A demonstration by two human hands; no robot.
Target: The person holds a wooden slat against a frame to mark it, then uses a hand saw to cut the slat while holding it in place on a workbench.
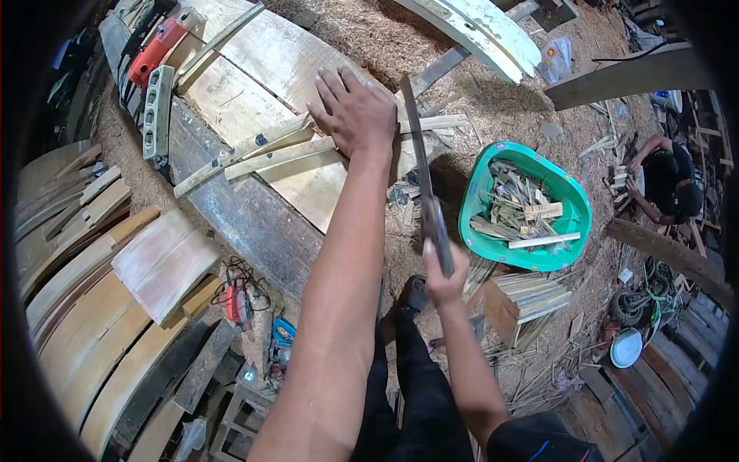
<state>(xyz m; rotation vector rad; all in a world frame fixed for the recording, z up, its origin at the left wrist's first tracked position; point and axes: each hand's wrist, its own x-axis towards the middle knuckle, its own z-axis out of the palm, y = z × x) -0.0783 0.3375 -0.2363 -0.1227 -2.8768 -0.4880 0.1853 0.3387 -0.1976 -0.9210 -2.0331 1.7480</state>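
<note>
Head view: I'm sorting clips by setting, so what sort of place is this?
Probably a woodworking shop: curved planks stacked at left, a red power tool on the bench, a long blade in the right hand.

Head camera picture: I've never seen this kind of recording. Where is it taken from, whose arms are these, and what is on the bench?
There is no machine here. The camera is worn on a person's head and looks down, so the two bare arms coming up from the bottom are that person's own.

The left hand lies flat, fingers spread, on thin curved wooden strips on a rough workbench. The right hand grips the handle of a long blade, which points up and away.

A red power tool lies at the bench's far end. On the sawdust floor a green basin holds wood offcuts. Another person crouches at the right.
</note>
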